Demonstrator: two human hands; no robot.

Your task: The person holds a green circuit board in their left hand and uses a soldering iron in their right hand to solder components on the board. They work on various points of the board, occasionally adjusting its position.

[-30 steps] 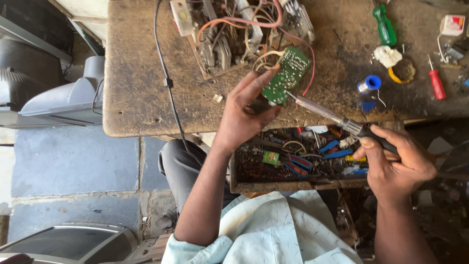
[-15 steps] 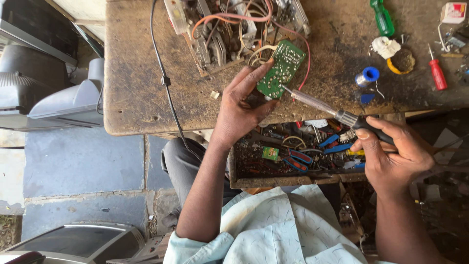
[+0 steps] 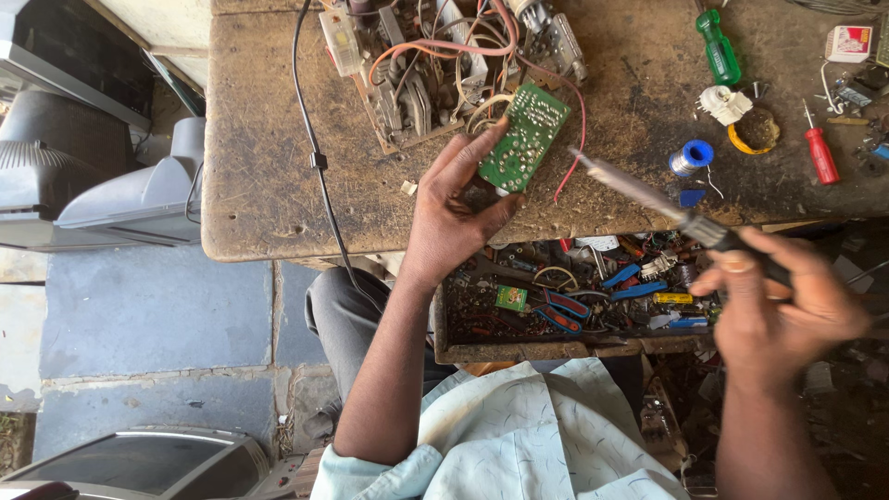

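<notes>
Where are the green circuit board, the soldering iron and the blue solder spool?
green circuit board (image 3: 523, 137), head view, middle of board.
soldering iron (image 3: 639, 192), head view, metal shaft.
blue solder spool (image 3: 693, 157), head view, spool side.

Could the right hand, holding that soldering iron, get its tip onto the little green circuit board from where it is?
Probably yes. The right hand grips the soldering iron, whose tip hangs just beside the green circuit board held up by the left hand. Nothing lies between them.

The left hand (image 3: 454, 208) holds a green circuit board (image 3: 524, 137); the right hand (image 3: 787, 310) grips a soldering iron (image 3: 648, 196).
</notes>
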